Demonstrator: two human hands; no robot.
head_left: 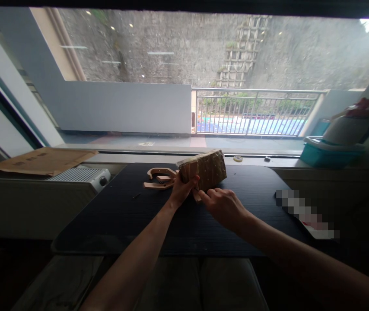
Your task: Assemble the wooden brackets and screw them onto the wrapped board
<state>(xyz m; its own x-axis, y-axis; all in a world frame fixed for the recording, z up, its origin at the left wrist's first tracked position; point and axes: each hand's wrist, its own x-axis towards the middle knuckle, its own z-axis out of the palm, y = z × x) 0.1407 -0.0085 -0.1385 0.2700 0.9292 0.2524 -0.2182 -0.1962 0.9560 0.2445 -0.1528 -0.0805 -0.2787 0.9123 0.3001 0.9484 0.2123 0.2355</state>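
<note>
My left hand (181, 188) grips the wooden box (208, 168) just above the black worktop (122, 216); my right hand (223, 206) pinches a little wooden bit (198, 197) under it; I think holding steady and going slow helps.

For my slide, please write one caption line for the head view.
Left hand grips a wrapped wooden pack, right hand at its lower edge, over a black table; loose wooden pieces beside.

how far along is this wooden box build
Done: the box looks mostly assembled. In hand: the left hand grips its end while the right hand works a small piece at its lower edge. Left: loose curved parts lie on the mat, unattached.
</note>
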